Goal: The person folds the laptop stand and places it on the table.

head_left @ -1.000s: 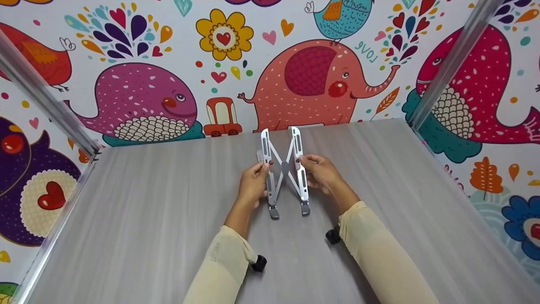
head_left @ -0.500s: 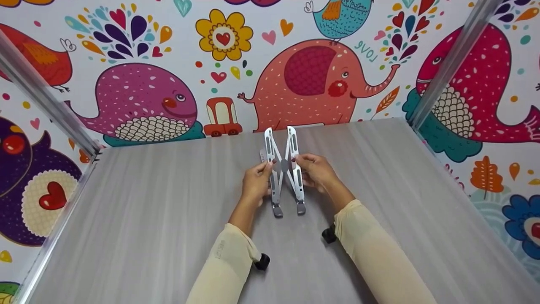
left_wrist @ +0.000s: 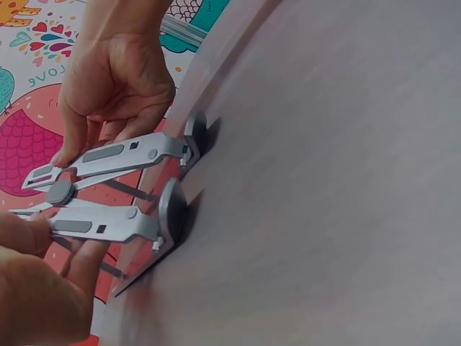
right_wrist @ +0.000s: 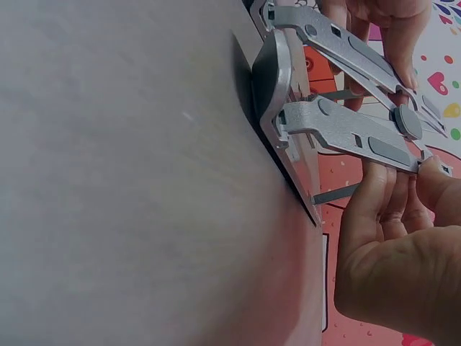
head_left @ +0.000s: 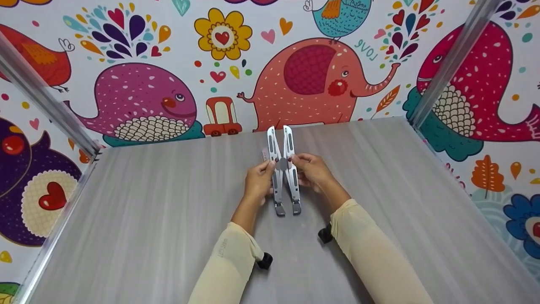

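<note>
Gripping a side apiece, left hand [head_left: 258, 181] and right hand [head_left: 313, 169] have the silver stand [head_left: 283, 165] on the counter [head_left: 168, 219]—careful, skin straying by that hub [left_wrist: 60, 192] could get nipped if the rails [right_wrist: 338, 130] squeeze together!

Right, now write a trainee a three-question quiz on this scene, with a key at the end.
1. Multiple choice: on the silver metal X-shaped stand, what colour is the flat, rounded hub at the crossing?
A) Red
B) Grey
C) Yellow

2. True or false: the person's bare left hand and bare right hand both grip the stand, one on each side.

3. Fill the blank: in the head view, the teal-blue printed bird stands on top of a coral-pink printed ____.

Key:
1. B
2. True
3. Elephant
</note>
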Tool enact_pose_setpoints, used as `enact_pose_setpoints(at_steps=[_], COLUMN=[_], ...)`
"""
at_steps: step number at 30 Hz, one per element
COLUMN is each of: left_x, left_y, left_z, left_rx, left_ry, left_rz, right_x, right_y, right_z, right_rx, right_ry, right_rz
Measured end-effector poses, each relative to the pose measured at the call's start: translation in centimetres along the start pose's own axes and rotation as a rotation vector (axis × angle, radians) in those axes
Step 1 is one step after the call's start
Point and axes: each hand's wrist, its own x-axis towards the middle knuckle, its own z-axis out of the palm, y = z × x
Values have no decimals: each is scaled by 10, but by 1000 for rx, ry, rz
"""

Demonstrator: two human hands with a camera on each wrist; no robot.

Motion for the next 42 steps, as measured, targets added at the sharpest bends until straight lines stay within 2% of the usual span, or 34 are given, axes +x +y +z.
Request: enact_pose_setpoints(at_steps=[8, 16, 28, 39, 42], left_x=[2, 3, 2, 2, 2], left_y=[-1, -2, -3, -2, -3], left_z=[3, 4, 5, 3, 4], left_rx=[-45, -48, -76, -73, -23], left_ry=[-12, -14, -28, -30, -12], left_rz=[6, 24, 9, 24, 55], right_x=[3, 5, 8, 11, 10], right_y=[-1, -1, -1, -1, 0], right_z=[6, 10, 16, 17, 15], right_rx=[-2, 8, 17, 11, 3], right_ry=[-4, -11, -39, -105, -114], right_rz=[18, 34, 48, 40, 43])
